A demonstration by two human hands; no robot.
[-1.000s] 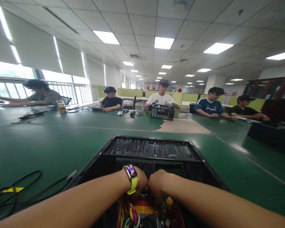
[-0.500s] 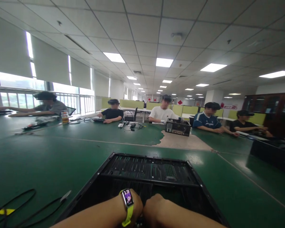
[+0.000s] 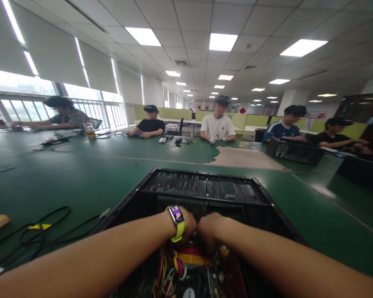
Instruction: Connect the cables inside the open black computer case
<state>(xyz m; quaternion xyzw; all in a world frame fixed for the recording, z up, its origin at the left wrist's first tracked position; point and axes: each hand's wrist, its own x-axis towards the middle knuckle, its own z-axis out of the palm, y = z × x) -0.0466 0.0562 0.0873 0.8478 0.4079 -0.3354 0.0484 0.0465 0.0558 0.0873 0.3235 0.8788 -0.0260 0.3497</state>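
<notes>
The open computer case (image 3: 205, 190) lies on the green worktop (image 3: 81, 178), directly in front of the person. Inside it are bundled coloured wires (image 3: 170, 269) and a red board (image 3: 192, 258). Both hands reach down into the case, side by side and touching. The left hand (image 3: 188, 225), with a yellow watch (image 3: 177, 221) on the wrist, and the right hand (image 3: 209, 229) are curled, but the fingers are hidden, so I cannot tell what each grip holds. A black cable (image 3: 43, 231) lies on the left.

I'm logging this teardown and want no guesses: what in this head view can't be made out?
- Fingers of left hand and right hand: curled down inside the computer case, so any grasp is hidden.
- Wire bundle: cut off by the bottom edge.
- Watch face: too small to read.
</notes>
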